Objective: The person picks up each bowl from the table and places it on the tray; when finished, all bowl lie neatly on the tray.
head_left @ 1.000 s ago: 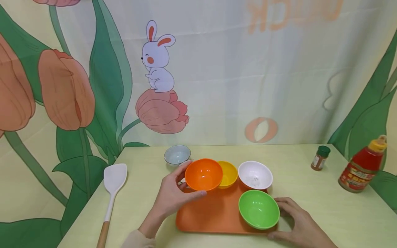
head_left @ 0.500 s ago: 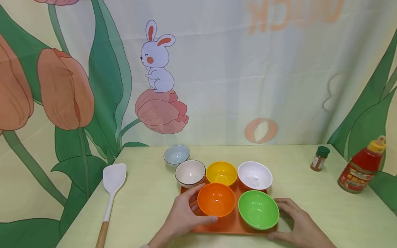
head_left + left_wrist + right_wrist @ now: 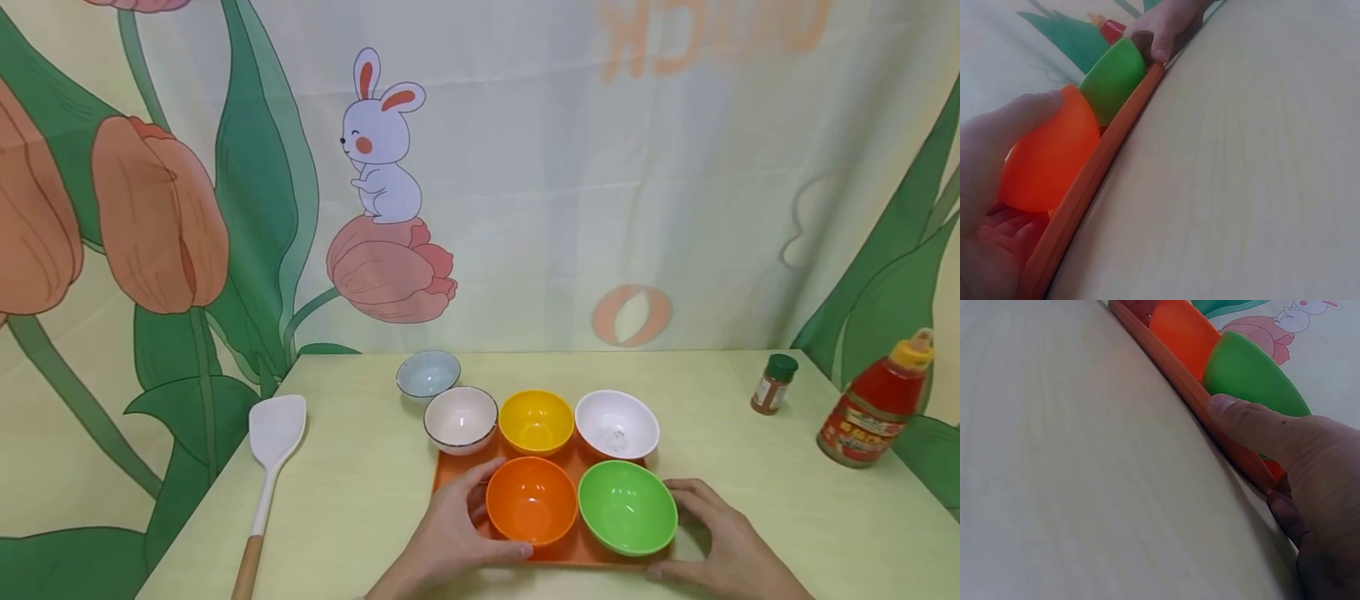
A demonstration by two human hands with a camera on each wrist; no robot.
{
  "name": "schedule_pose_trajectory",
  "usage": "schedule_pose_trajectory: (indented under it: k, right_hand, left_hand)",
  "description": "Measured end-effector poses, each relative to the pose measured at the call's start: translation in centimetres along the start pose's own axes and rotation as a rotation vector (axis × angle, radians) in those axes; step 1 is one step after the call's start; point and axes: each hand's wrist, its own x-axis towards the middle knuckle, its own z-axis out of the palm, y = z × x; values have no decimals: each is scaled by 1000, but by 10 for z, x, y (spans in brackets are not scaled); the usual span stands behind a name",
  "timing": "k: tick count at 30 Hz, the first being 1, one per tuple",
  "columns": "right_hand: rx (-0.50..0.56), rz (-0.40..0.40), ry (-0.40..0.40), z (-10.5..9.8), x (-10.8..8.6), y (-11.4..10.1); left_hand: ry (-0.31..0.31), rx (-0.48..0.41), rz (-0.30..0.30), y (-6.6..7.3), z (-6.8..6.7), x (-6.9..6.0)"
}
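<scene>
My left hand (image 3: 457, 529) holds the orange bowl (image 3: 532, 502) from its left side, thumb at the front and fingers behind. The bowl sits at the front of an orange tray (image 3: 446, 471), touching or almost touching the green bowl (image 3: 628, 507) to its right. My right hand (image 3: 716, 542) grips the tray's front right corner; in the right wrist view the thumb (image 3: 1241, 415) lies on the tray rim (image 3: 1179, 378). Along the tray's back stand a cream bowl with a dark rim (image 3: 461, 419), a yellow bowl (image 3: 536, 421) and a white bowl (image 3: 617, 423).
Behind the cream bowl stands a grey-blue bowl (image 3: 428, 375). A white spatula with a wooden handle (image 3: 268, 475) lies at the left. On the right are a small green-capped jar (image 3: 774, 385) and a red sauce bottle (image 3: 873, 404). A printed curtain (image 3: 525, 183) hangs behind the table.
My left hand has brought the orange bowl right and toward me, down onto the tray's front left part, uncovering the cream and yellow bowls. My right hand has stayed at the tray corner.
</scene>
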Motion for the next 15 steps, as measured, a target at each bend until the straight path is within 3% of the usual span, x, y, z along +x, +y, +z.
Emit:
schedule_pose_trajectory:
  k: [9,15]
  right_hand:
    - [20,-4,2,1,0,0]
    - [4,-1,5,2,0,2]
  left_hand:
    - [12,73,1,6,-3,-3]
    - [37,62,61,18,-9,-2]
